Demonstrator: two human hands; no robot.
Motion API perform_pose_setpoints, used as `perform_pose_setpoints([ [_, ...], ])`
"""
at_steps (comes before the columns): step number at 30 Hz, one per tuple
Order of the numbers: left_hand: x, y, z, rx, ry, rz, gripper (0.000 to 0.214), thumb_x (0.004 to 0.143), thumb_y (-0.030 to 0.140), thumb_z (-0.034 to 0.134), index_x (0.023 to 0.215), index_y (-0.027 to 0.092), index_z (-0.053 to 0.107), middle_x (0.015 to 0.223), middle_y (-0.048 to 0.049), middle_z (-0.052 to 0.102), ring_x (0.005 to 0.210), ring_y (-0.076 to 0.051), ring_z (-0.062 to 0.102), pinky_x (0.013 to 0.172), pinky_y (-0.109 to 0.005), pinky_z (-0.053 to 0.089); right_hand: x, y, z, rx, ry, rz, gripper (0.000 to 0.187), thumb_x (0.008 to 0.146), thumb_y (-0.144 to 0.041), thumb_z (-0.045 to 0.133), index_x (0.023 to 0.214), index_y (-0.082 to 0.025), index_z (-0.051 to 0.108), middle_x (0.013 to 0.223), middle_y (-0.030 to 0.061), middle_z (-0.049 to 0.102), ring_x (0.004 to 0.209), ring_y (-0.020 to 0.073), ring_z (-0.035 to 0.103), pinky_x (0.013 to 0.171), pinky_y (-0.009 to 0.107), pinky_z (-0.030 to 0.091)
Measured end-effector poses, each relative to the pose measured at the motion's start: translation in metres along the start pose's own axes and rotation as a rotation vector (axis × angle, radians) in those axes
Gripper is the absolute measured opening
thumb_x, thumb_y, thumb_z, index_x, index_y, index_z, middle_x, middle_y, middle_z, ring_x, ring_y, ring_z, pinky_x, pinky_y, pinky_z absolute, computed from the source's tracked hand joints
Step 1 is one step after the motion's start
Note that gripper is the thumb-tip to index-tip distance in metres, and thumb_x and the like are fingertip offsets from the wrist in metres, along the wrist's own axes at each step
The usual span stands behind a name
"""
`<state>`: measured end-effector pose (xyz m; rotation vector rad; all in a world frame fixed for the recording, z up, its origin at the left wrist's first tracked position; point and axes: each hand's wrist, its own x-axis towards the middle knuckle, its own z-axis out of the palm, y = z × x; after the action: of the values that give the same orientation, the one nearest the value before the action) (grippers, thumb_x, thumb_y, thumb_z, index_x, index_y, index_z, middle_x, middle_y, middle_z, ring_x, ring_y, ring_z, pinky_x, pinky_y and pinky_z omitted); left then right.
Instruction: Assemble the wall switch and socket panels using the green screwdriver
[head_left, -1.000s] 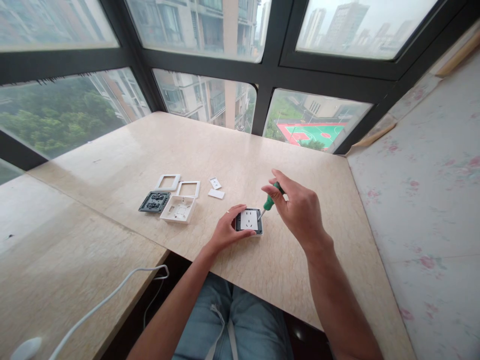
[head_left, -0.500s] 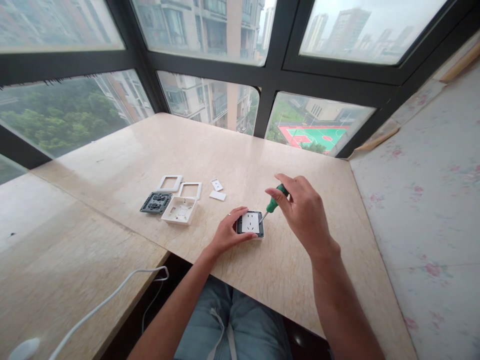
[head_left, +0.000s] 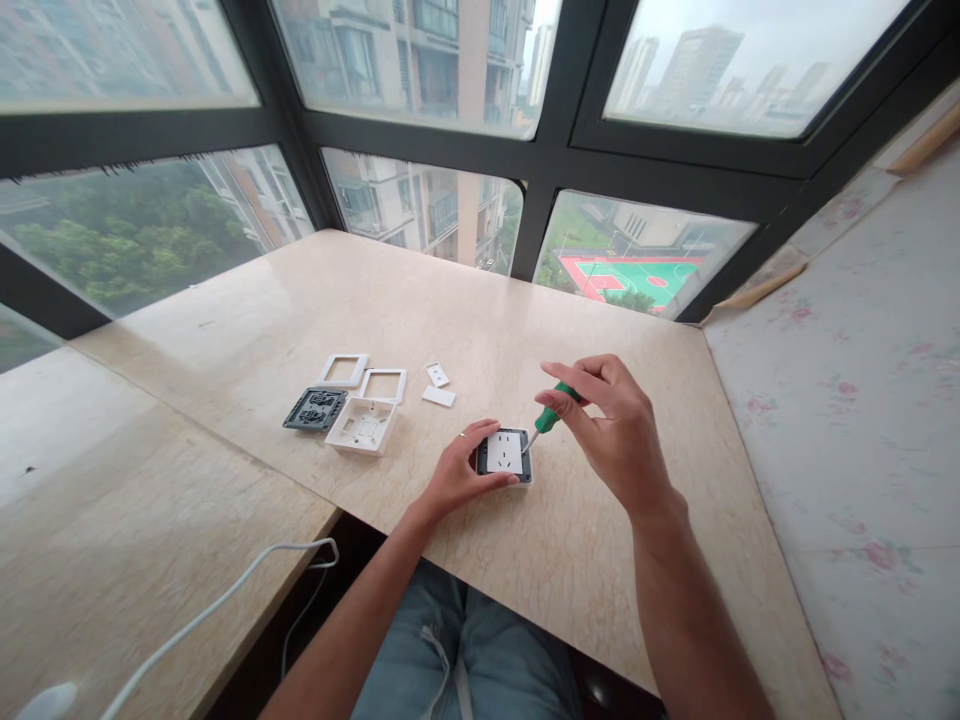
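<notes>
A wall socket with a white slotted face and dark frame lies on the stone counter, seated on a white box. My left hand grips it from the left, with the thumb along the near edge and fingers at the far edge. In my right hand is a screwdriver with a green handle, held tilted between thumb and fingers. Its metal tip meets the right side of the socket's dark frame; any screw there is too small to make out.
Left of my hands lie an open white mounting box, a dark socket back plate, two white frames and two small white covers. A white cable runs over the lower-left counter. Windows and a papered wall border the counter.
The view has shifted slightly, so everything sits a little lower and to the right. The fingers of my right hand have moved a little around the screwdriver handle; its tip stays at the socket's right side.
</notes>
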<state>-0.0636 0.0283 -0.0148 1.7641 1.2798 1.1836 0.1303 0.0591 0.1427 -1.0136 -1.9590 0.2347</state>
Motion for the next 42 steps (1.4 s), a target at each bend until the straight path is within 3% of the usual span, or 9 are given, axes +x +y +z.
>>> perform_pose_setpoints([
  [5,0.000,0.000,0.000,0.001,0.002,0.000,0.073,0.067,0.043,0.086,0.132,0.025,0.057,0.141,-0.0123,0.055,0.133,-0.030,0.050,0.113,-0.051,0.040,-0.001,-0.003,-0.005,0.164,-0.138,-0.042,0.037,0.094,-0.017,0.050,0.129,-0.025,0.061,0.114,0.0073,0.068,0.105,0.0206,0.065,0.091,0.040,0.054],
  [10,0.000,0.001,-0.001,-0.004,-0.006,-0.002,0.073,0.068,0.045,0.085,0.133,0.025,0.056,0.142,-0.0119,0.055,0.135,-0.031,0.049,0.113,-0.053,0.039,-0.002,-0.004,0.001,0.114,-0.169,-0.053,0.039,0.097,-0.027,0.053,0.136,-0.024,0.053,0.129,0.0109,0.065,0.117,0.0241,0.063,0.099,0.045,0.052],
  [13,0.000,0.001,-0.001,-0.007,-0.002,-0.008,0.074,0.067,0.044,0.086,0.132,0.025,0.057,0.141,-0.0123,0.056,0.135,-0.032,0.049,0.113,-0.053,0.040,-0.002,-0.001,0.006,0.067,-0.158,-0.052,0.039,0.098,-0.035,0.054,0.136,-0.026,0.052,0.129,0.0110,0.066,0.115,0.0248,0.065,0.097,0.045,0.054],
  [20,0.000,0.000,-0.001,-0.014,0.000,-0.002,0.073,0.067,0.044,0.086,0.131,0.024,0.057,0.140,-0.0126,0.057,0.135,-0.031,0.049,0.113,-0.052,0.040,-0.008,0.003,0.015,0.198,-0.160,0.183,0.041,0.093,-0.046,0.061,0.123,-0.024,0.046,0.124,0.0127,0.068,0.101,0.0252,0.072,0.080,0.040,0.060],
  [26,-0.001,0.000,-0.001,-0.015,0.002,-0.014,0.075,0.066,0.044,0.087,0.132,0.023,0.056,0.141,-0.0130,0.056,0.135,-0.031,0.049,0.114,-0.052,0.039,-0.002,-0.004,0.009,0.124,-0.089,0.052,0.024,0.092,-0.034,0.062,0.113,-0.024,0.059,0.105,0.0074,0.069,0.097,0.0230,0.067,0.088,0.042,0.055],
  [30,-0.001,0.001,-0.001,-0.023,0.005,-0.022,0.075,0.066,0.044,0.087,0.131,0.023,0.057,0.140,-0.0134,0.056,0.135,-0.032,0.049,0.114,-0.053,0.038,0.000,-0.006,0.004,0.079,-0.104,-0.017,0.029,0.092,-0.024,0.054,0.120,-0.024,0.060,0.101,0.0069,0.062,0.091,0.0215,0.061,0.082,0.041,0.054],
  [34,-0.001,0.003,-0.002,-0.021,-0.002,-0.035,0.074,0.066,0.044,0.087,0.132,0.025,0.057,0.141,-0.0127,0.055,0.135,-0.032,0.049,0.114,-0.054,0.038,-0.001,-0.005,0.007,0.030,-0.083,-0.037,0.025,0.094,-0.028,0.055,0.118,-0.025,0.060,0.099,0.0069,0.064,0.092,0.0227,0.061,0.082,0.042,0.053],
  [38,-0.001,0.001,-0.001,-0.009,0.000,-0.021,0.075,0.067,0.044,0.086,0.133,0.025,0.056,0.142,-0.0126,0.055,0.136,-0.032,0.048,0.114,-0.053,0.038,0.000,-0.003,0.009,-0.023,-0.004,-0.039,0.023,0.092,-0.036,0.063,0.111,-0.024,0.066,0.091,0.0064,0.062,0.084,0.0216,0.060,0.072,0.038,0.053],
  [42,-0.002,-0.002,0.000,-0.010,0.001,-0.014,0.075,0.067,0.045,0.086,0.133,0.025,0.056,0.141,-0.0131,0.055,0.136,-0.032,0.048,0.113,-0.054,0.039,0.000,-0.004,0.005,0.040,-0.019,-0.040,0.026,0.094,-0.026,0.057,0.119,-0.025,0.064,0.098,0.0067,0.066,0.088,0.0214,0.064,0.078,0.040,0.055],
])
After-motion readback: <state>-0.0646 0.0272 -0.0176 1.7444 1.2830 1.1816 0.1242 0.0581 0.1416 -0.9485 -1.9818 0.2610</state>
